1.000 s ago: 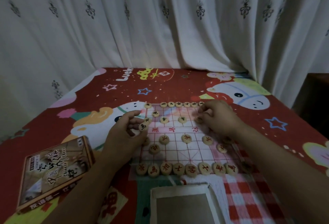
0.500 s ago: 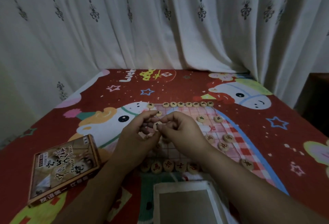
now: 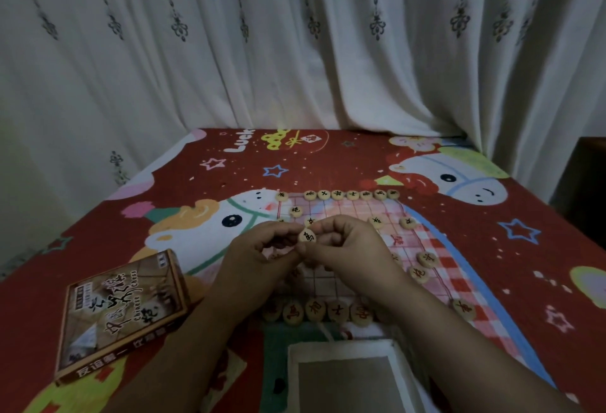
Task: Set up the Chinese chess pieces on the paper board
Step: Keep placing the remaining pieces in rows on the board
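Left hand (image 3: 259, 258) and right hand (image 3: 354, 248) both pinch one piece (image 3: 307, 236) above the board (image 3: 347, 212). The gap in the far row (image 3: 337, 195) lies just beyond, seemingly nearer the left hand.

paper board (image 3: 344, 212): middle hidden | white tray (image 3: 341, 345): cut by bottom edge

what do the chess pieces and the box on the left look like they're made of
Chess pieces: pale wood by the look, matte, with red or black characters; the held piece shows the same tan face. Box: probably cardboard, printed all over, with a slight sheen.
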`<state>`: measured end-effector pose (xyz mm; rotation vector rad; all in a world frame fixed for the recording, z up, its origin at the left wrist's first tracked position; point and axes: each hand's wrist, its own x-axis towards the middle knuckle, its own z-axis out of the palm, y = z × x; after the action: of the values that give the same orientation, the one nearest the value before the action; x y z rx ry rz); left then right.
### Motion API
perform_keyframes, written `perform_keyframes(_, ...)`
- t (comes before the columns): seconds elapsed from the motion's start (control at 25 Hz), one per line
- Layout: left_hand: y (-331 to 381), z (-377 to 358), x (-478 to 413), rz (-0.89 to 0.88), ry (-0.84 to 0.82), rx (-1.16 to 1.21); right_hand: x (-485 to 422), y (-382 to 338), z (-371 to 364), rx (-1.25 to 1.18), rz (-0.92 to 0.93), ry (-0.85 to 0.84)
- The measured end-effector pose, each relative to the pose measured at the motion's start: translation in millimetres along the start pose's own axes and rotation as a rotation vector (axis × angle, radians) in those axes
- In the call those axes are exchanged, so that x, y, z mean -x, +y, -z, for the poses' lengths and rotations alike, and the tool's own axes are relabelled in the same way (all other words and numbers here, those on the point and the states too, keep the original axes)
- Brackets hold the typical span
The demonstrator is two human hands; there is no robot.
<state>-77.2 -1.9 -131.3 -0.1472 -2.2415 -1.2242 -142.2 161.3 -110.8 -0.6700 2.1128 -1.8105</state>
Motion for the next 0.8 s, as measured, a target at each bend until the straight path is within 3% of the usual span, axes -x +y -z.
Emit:
perform_keyframes(0.56, 4.9, -3.2, -1.8, -0.05, 0.044, -0.081, -1.4, 0.6, -2.9, 0.058, 0.09, 0.035)
perform_keyframes(0.8, -12.4, -0.6, -5.8, 0.096, 0.182, -0.13, -3.7, -1.6, 8.6, 0.114, 0.097, 0.097)
